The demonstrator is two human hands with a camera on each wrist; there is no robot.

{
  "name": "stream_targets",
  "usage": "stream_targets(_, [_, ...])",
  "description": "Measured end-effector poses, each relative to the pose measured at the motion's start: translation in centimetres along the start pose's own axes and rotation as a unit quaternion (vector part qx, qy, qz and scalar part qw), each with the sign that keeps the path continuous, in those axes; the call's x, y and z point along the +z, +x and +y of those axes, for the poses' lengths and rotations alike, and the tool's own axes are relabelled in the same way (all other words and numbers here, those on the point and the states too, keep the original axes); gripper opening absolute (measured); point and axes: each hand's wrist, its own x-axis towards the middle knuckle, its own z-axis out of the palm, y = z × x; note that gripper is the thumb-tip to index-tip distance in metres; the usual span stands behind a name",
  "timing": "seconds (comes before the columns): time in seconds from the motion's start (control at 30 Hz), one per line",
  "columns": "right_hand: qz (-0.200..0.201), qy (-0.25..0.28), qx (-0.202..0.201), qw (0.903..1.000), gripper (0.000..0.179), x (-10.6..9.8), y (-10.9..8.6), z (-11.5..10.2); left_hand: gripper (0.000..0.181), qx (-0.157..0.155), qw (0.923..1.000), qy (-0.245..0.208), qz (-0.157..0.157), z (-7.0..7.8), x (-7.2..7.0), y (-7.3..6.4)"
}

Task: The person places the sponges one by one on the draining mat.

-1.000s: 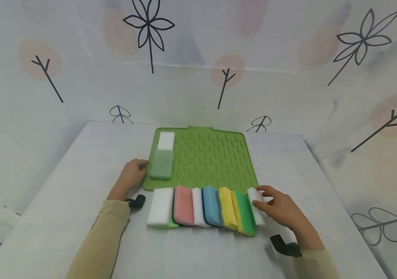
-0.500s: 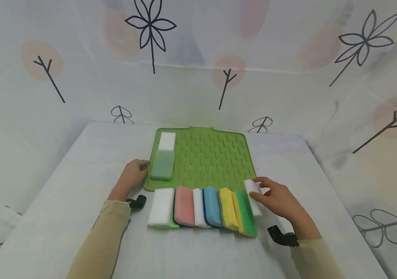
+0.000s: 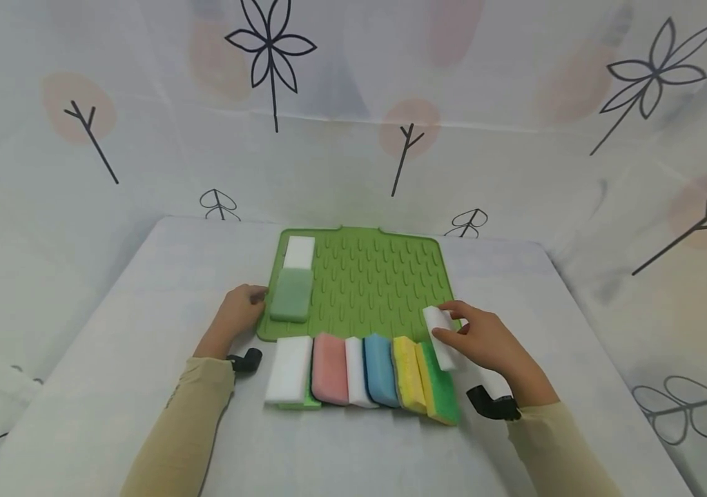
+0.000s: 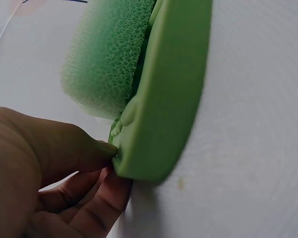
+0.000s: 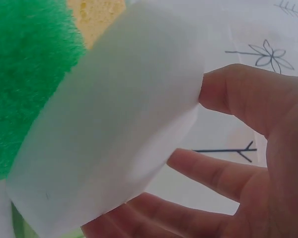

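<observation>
Green mat (image 3: 378, 283): kept its left edge pinched between thumb and fingers of the left hand (image 3: 239, 310), unchanged from a second earlier. Saw on its far left corner a white block (image 3: 299, 252), and just nearer a pale green sponge (image 3: 291, 295), both unmoved. Noted before its near edge, rightward, a white pad (image 3: 289, 369), a pink sponge (image 3: 330, 369), a white sponge (image 3: 358, 374), a blue sponge (image 3: 381, 371), a yellow sponge (image 3: 409, 374) and a green sponge (image 3: 440, 390). Pinched a white bar (image 3: 443, 354) with the right hand (image 3: 484, 338) at the mat's near right corner, after bringing it leftward and toward the mat's far side.
</observation>
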Motion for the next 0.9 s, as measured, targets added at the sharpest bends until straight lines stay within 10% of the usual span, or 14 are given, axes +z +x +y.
stream_targets(0.9, [-0.019, -0.002, -0.026, 0.9995, 0.06, -1.4, 5.5, -4.4, 0.044, 0.002, 1.0, 0.001, 0.009, -0.1, 0.1, 0.0])
